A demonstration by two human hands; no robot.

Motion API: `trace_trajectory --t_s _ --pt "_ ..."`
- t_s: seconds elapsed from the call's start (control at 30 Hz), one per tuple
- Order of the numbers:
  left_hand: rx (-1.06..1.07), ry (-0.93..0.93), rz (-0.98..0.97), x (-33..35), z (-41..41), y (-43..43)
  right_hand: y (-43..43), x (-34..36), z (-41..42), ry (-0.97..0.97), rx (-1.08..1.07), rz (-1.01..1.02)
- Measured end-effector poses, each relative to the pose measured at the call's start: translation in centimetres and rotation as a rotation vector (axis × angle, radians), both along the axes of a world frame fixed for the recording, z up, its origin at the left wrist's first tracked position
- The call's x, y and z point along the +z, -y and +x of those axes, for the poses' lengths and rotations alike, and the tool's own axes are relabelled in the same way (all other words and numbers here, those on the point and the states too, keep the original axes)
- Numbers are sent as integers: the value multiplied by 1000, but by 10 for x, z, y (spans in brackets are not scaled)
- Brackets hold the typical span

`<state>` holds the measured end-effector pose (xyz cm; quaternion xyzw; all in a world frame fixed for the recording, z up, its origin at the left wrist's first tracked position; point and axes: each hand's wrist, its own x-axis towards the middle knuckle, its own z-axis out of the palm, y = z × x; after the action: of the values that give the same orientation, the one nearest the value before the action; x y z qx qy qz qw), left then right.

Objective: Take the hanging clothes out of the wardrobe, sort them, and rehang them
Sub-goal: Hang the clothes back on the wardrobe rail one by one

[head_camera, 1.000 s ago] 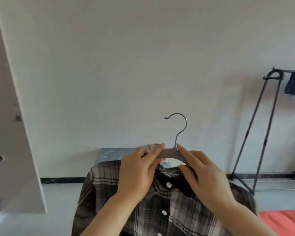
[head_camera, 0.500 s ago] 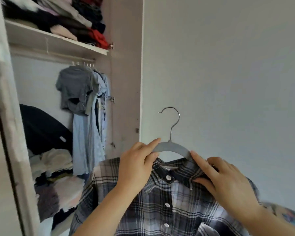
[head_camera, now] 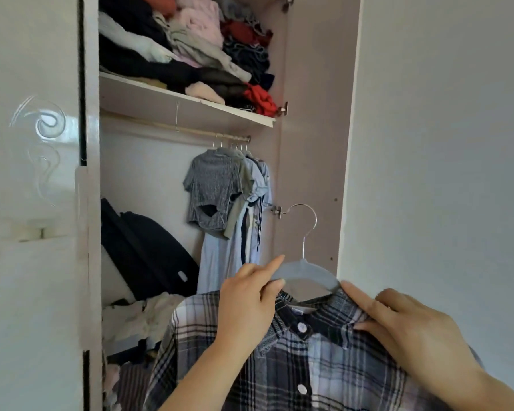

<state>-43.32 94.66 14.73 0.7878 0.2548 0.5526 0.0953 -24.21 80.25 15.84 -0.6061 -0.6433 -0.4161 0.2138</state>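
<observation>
Plaid shirt point(head_camera: 309, 369) sits on a grey hanger point(head_camera: 306, 269) before the open wardrobe point(head_camera: 312, 114); our left hand point(head_camera: 247, 304) pinches the hanger's shoulder to keep it upright; our right hand point(head_camera: 407, 324) pinches the collar point(head_camera: 346, 308), probably steadying the cloth. We judge the rail point(head_camera: 166, 126) up-left is its destination.

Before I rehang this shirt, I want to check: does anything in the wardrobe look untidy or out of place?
Yes. The shelf carries unfolded clothes in heaps, a crumpled pile lies at the wardrobe bottom, and the hung garments crowd the rail at its right end.
</observation>
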Motion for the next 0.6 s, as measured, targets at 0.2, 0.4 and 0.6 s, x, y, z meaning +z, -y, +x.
trace_trajectory --t_s 0.2,0.4,0.6 --pt "107 54 -46 15 9 -107 -117 21 11 -22 97 -21" --pt "271 63 -25 22 16 -219 -247 33 28 -56 209 -5" --pt "421 -16 -23 42 32 -343 -386 64 57 -25 214 25"
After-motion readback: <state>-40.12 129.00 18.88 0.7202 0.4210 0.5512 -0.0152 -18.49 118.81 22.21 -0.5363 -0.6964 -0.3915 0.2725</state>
